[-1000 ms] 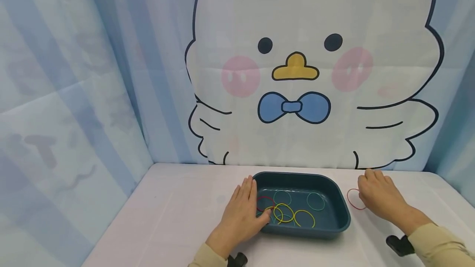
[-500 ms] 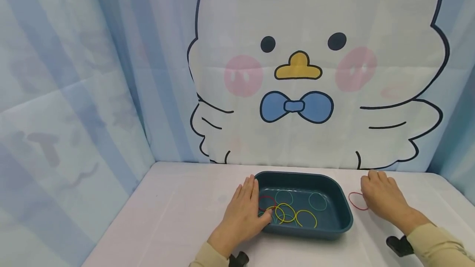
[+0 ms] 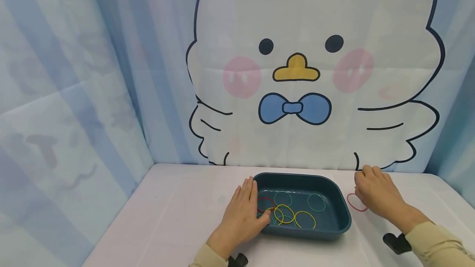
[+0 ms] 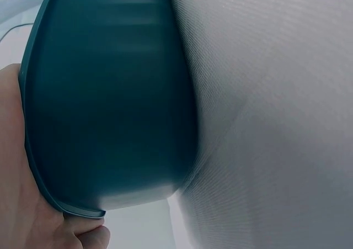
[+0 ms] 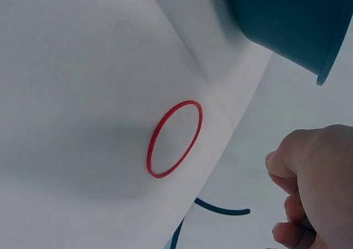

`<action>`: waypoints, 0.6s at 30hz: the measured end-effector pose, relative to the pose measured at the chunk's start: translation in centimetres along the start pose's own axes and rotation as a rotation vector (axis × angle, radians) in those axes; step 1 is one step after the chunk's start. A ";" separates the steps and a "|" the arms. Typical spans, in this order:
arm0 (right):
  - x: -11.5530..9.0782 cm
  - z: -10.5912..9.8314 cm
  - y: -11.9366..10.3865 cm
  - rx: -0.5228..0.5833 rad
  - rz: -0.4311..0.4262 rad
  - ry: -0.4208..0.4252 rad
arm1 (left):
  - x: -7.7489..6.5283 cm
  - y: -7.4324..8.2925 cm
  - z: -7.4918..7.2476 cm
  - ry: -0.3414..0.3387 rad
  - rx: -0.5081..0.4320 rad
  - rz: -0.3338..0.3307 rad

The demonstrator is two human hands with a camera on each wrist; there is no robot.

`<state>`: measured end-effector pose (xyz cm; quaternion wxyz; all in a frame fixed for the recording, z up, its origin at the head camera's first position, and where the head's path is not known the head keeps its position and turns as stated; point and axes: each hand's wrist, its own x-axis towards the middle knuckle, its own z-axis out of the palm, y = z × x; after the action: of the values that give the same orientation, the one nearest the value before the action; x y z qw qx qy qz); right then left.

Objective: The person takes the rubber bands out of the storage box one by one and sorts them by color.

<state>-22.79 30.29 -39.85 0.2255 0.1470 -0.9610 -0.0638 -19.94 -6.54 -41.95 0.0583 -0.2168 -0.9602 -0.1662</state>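
On the white table (image 3: 170,209), just beside the tray's right end, I see a red rubber band (image 5: 155,133) lying flat. My right hand (image 3: 378,193) hangs over its far side with the fingers curled in; the right wrist view shows them apart from the band and holding nothing that I can make out. My left hand (image 3: 239,213) rests on the near left corner of the dark teal tray (image 3: 304,233), fingers straight along the rim, thumb reaching over the front edge. Inside the tray I count three yellow bands (image 3: 305,211), partly overlapping, with several green bands (image 3: 316,194) and a second red one. Behind everything hangs a blue-and-white curtain (image 3: 297,143) printed with a cartoon bird.
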 end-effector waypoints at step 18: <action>1.6 -2.5 -3.0 0.045 -0.106 0.089 | 0.1 -0.1 0.1 0.014 -0.003 -0.001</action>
<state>-22.27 26.75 -37.54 0.2612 0.2053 -0.9420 -0.0473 -20.02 -6.54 -42.10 0.0646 -0.2151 -0.9596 -0.1693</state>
